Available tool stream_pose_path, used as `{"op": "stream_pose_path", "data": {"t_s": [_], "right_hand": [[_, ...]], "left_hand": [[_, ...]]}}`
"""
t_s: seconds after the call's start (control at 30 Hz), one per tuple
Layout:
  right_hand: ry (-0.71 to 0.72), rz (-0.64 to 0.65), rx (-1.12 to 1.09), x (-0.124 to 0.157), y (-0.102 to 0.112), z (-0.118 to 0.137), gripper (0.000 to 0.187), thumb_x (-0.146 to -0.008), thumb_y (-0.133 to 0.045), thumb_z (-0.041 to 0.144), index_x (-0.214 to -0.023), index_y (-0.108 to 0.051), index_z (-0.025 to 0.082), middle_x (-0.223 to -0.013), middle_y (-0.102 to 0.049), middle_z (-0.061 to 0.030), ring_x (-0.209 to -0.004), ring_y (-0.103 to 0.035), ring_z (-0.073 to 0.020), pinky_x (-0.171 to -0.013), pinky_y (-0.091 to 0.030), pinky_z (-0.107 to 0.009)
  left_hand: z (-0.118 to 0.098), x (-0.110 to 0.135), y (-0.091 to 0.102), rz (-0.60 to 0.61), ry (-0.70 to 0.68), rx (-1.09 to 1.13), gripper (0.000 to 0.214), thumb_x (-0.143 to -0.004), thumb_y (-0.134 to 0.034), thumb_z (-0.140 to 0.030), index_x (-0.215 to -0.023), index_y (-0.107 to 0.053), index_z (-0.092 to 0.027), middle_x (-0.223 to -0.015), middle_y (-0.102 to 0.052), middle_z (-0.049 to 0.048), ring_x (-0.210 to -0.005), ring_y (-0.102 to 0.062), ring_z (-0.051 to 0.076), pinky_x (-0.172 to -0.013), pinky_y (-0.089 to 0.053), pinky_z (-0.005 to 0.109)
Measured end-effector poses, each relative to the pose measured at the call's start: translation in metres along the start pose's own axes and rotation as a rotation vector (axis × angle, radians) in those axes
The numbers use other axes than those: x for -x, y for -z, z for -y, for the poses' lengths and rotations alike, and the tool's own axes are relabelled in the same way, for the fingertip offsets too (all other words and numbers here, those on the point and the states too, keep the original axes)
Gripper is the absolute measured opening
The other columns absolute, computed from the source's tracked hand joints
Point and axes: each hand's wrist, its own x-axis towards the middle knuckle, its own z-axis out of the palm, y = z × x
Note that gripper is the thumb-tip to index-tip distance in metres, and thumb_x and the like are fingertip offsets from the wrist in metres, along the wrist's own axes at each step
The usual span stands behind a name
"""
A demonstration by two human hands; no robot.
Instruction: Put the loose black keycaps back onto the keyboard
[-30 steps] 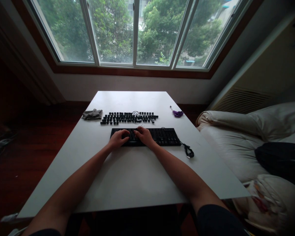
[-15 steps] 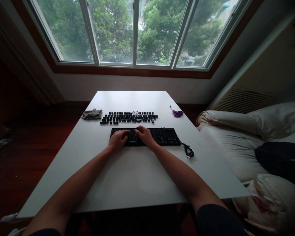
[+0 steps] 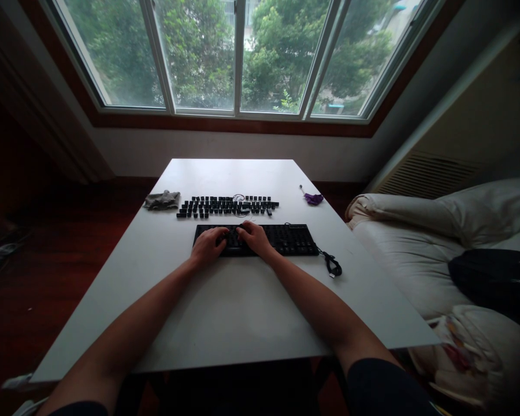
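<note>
A black keyboard (image 3: 286, 240) lies across the middle of the white table (image 3: 225, 312). Both my hands rest on its left half. My left hand (image 3: 207, 247) has its fingers curled down onto the keys, thumb pointing right. My right hand (image 3: 255, 238) sits just beside it, fingers bent and drawn together at a spot near the left hand's thumb. What the fingertips hold or press is too small to make out. Rows of loose black keycaps (image 3: 227, 206) lie just beyond the keyboard.
A crumpled grey cloth (image 3: 162, 200) lies left of the keycaps, a small purple object (image 3: 313, 199) at the far right. The keyboard's coiled cable (image 3: 331, 264) trails off its right end. White bedding (image 3: 442, 242) sits right of the table, windows beyond.
Both hands stay on the keyboard's left half; the left thumb has drawn in slightly. The view has shifted a touch upward.
</note>
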Motion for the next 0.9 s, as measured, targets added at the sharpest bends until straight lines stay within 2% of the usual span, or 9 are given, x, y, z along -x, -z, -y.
{"op": "stream_pose_path", "data": {"t_s": [0.33, 0.73, 0.9], "right_hand": [[0.005, -0.004, 0.000, -0.0001, -0.0002, -0.0001, 0.029, -0.087, -0.063, 0.048, -0.081, -0.060, 0.021, -0.062, -0.068, -0.0001, -0.058, -0.063, -0.0170, -0.060, -0.046, -0.027], [-0.014, -0.020, -0.017, 0.0005, -0.0004, -0.0015, 0.029, -0.086, -0.064, 0.049, -0.081, -0.061, 0.020, -0.062, -0.068, -0.0009, -0.058, -0.064, -0.0173, -0.058, -0.045, -0.026], [-0.014, -0.021, -0.031, -0.0008, -0.0009, -0.0034, 0.029, -0.085, -0.064, 0.048, -0.081, -0.061, 0.020, -0.062, -0.068, -0.0013, -0.058, -0.064, -0.0177, -0.058, -0.045, -0.026]], "left_hand": [[0.0002, 0.0012, -0.0011, -0.021, 0.026, -0.018, 0.029, -0.087, -0.064, -0.026, -0.116, -0.065, -0.023, -0.091, -0.071, 0.0029, -0.086, -0.066, 0.022, -0.081, -0.050, 0.035], [0.0020, 0.0015, -0.0022, -0.060, 0.053, 0.031, 0.023, -0.091, -0.061, -0.029, -0.113, -0.066, -0.023, -0.089, -0.070, 0.0024, -0.081, -0.064, 0.020, -0.077, -0.049, 0.033], [0.0003, 0.0001, 0.0031, -0.096, 0.043, 0.147, 0.017, -0.090, -0.061, -0.028, -0.105, -0.067, -0.022, -0.098, -0.068, 0.0040, -0.085, -0.065, 0.019, -0.072, -0.050, 0.030]]}}
